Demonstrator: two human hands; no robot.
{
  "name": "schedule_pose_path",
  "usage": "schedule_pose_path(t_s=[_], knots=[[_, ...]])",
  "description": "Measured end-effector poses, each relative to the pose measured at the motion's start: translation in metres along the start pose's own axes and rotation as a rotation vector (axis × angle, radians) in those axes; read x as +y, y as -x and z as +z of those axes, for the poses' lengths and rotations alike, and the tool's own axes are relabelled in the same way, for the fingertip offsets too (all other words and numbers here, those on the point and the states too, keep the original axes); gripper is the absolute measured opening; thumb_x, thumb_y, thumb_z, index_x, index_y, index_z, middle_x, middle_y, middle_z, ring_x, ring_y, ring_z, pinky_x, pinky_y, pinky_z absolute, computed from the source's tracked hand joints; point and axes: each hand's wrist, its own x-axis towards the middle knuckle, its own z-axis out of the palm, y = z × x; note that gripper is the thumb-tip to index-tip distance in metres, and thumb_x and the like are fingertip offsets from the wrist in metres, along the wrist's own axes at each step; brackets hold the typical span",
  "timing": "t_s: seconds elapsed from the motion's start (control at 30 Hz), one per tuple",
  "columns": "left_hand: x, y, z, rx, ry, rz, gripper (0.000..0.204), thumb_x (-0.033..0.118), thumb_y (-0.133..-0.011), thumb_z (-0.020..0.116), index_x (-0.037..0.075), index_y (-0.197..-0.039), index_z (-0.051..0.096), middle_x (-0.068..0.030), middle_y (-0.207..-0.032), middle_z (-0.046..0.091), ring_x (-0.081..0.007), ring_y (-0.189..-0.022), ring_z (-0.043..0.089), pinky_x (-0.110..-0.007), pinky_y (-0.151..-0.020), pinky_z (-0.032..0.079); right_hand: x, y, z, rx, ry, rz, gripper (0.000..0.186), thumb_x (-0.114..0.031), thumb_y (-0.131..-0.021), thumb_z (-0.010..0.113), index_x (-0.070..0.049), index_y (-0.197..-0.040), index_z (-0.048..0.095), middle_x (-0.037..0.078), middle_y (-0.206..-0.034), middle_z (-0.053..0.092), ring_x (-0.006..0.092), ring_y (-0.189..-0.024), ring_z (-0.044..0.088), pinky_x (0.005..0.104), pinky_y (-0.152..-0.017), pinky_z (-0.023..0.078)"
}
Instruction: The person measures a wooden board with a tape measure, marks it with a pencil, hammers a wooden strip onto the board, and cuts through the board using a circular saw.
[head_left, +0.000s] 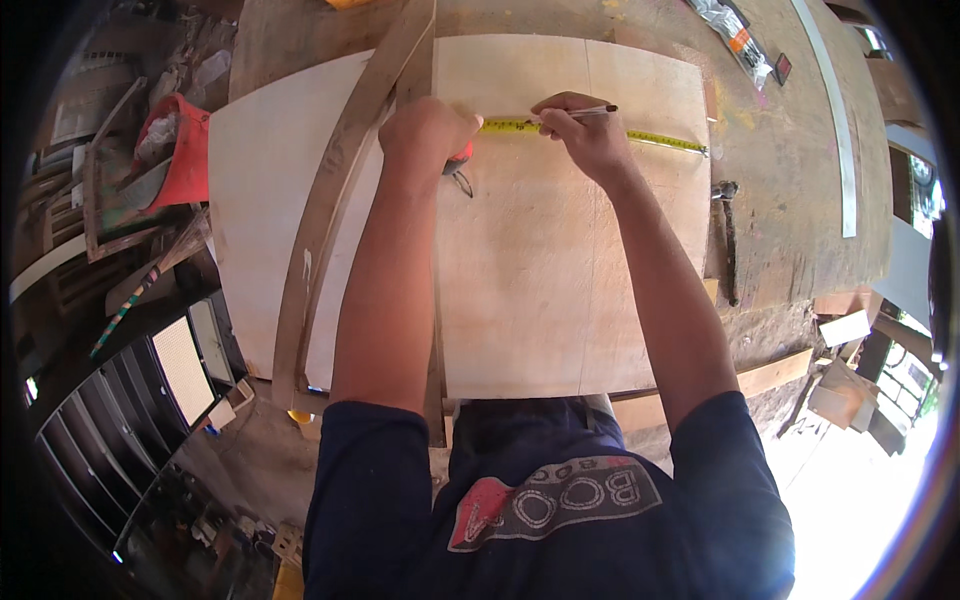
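A pale plywood sheet [520, 260] lies on the workbench in front of me, with a thin line drawn across its right part. My left hand [428, 132] is closed round a tape measure [460, 157], whose red case shows only in part under my fingers. Its yellow blade [665, 141] stretches right across the sheet to the right edge. My right hand [590, 140] pinches a pencil [598, 110], the fingers resting at the blade. Whether the pencil's tip touches the wood is hidden by my fingers.
A long wooden board [325, 200] lies across the sheet beside my left forearm. A hammer [730, 240] rests right of the sheet. Farther right are a metal straightedge [832, 120] and a plastic-wrapped package [735, 38]. A red bucket [185, 150] stands at the left.
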Motion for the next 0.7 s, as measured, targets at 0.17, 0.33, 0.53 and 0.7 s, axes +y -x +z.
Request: schedule_pose_path(t_s=[0.17, 0.33, 0.53, 0.7], knots=[[0.002, 0.000, -0.001, -0.027, -0.008, -0.007, 0.067, 0.067, -0.093, 0.077, 0.005, -0.118, 0.085, -0.0199, -0.115, 0.084, -0.0342, -0.111, 0.080, -0.047, -0.095, 0.061, 0.029, -0.009, -0.001, -0.002, -0.151, -0.050, 0.027, -0.019, -0.101, 0.068, -0.002, -0.113, 0.085, 0.009, -0.096, 0.082, 0.0148, -0.092, 0.077, 0.0320, -0.085, 0.062], [0.000, -0.005, 0.002, -0.005, -0.005, -0.021, 0.067, 0.068, -0.093, 0.077, 0.007, -0.118, 0.085, -0.0182, -0.114, 0.084, -0.0330, -0.110, 0.080, -0.046, -0.094, 0.061, 0.015, -0.006, 0.001, -0.003, -0.074, -0.027, 0.029, -0.021, -0.101, 0.067, -0.002, -0.114, 0.085, 0.009, -0.097, 0.083, 0.0163, -0.093, 0.077, 0.0324, -0.085, 0.062], [0.001, -0.006, 0.001, -0.039, -0.023, -0.018, 0.069, 0.068, -0.093, 0.077, 0.005, -0.119, 0.085, -0.0177, -0.114, 0.084, -0.0318, -0.109, 0.081, -0.046, -0.094, 0.061, 0.004, -0.005, 0.000, -0.036, 0.035, 0.017, 0.030, -0.020, -0.108, 0.064, -0.002, -0.120, 0.084, 0.010, -0.103, 0.084, 0.0174, -0.098, 0.079, 0.0335, -0.091, 0.064], [-0.003, -0.013, 0.008, 0.016, -0.040, 0.004, 0.072, 0.068, -0.094, 0.077, 0.001, -0.121, 0.084, -0.0218, -0.115, 0.084, -0.0329, -0.109, 0.082, -0.047, -0.095, 0.062, 0.005, -0.007, -0.002, -0.059, 0.053, 0.006, 0.030, -0.021, -0.107, 0.065, -0.003, -0.120, 0.084, 0.011, -0.104, 0.084, 0.0185, -0.099, 0.080, 0.0338, -0.091, 0.064]])
